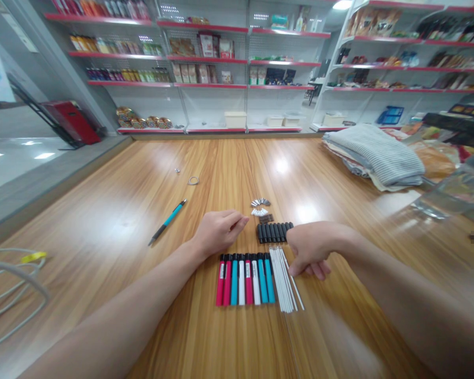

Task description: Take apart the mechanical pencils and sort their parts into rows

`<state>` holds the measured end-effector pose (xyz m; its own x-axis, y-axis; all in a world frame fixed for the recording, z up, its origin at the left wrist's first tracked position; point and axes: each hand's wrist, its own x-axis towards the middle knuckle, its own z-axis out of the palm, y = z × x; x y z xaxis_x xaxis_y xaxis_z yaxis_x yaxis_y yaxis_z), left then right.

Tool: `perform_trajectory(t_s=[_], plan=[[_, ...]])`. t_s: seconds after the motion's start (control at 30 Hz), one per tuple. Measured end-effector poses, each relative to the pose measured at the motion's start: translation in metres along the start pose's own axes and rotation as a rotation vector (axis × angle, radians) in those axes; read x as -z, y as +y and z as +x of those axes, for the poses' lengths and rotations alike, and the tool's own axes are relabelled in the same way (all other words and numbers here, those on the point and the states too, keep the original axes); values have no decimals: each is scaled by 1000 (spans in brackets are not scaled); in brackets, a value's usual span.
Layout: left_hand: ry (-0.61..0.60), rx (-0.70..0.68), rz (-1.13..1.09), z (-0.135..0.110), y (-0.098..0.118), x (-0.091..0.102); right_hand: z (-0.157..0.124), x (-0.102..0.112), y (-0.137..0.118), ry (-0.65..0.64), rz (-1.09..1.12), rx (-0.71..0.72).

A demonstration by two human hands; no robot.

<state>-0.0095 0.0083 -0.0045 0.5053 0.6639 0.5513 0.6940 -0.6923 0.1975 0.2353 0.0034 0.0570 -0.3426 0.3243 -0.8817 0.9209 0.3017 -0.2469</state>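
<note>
My left hand [221, 231] rests on the table with fingers curled closed; whatever is inside them, if anything, is hidden. It lies above a row of pink, blue and white pen barrels [248, 281] with black ends. My right hand [310, 247] is bent downward, its fingertips closed at the upper part of a white pen refill [298, 292] that lies slightly apart from a bundle of white refills [280, 279]. Partly behind that hand is a row of black grips [274, 232]. Beyond these are small dark pieces [266, 218], white parts [259, 212] and silver tips [260, 202].
A blue and black pen [168, 221] lies left of my left hand. Farther off are a wire ring [193, 180] and a small metal piece [177, 170]. A pale cable [31, 273] loops at left. Folded striped cloth [375, 152] and a clear container [450, 189] are at right.
</note>
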Motion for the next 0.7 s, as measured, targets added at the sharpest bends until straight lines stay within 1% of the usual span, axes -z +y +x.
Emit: perform_trajectory(t_s=[0.17,0.3,0.33,0.37,0.4,0.43,0.47,0.53,0.57,0.6,0.63,0.7], plan=[[-9,20,-56,1,2,1,1,-2,-1,24,19,0],[11,120,-205,2,6,7,-6,-1,0,57,55,11],[14,161,-257,3,6,8,-8,0,-1,93,75,30],[16,206,-315,3,6,10,-10,2,-2,167,94,58],[21,254,-377,3,6,11,-11,4,-4,297,106,91],[27,297,-438,3,5,12,-10,5,-6,483,109,125],[34,329,-494,4,4,12,-7,7,-9,718,99,153],[46,350,-575,5,1,11,3,7,-15,1250,42,189],[55,341,-598,6,0,11,11,7,-17,1457,0,198],[75,326,-607,7,-1,10,19,5,-18,1612,-42,205],[110,313,-607,8,-1,9,27,3,-18,1700,-95,244],[194,322,-614,9,-3,8,40,-1,-17,1785,-176,336]])
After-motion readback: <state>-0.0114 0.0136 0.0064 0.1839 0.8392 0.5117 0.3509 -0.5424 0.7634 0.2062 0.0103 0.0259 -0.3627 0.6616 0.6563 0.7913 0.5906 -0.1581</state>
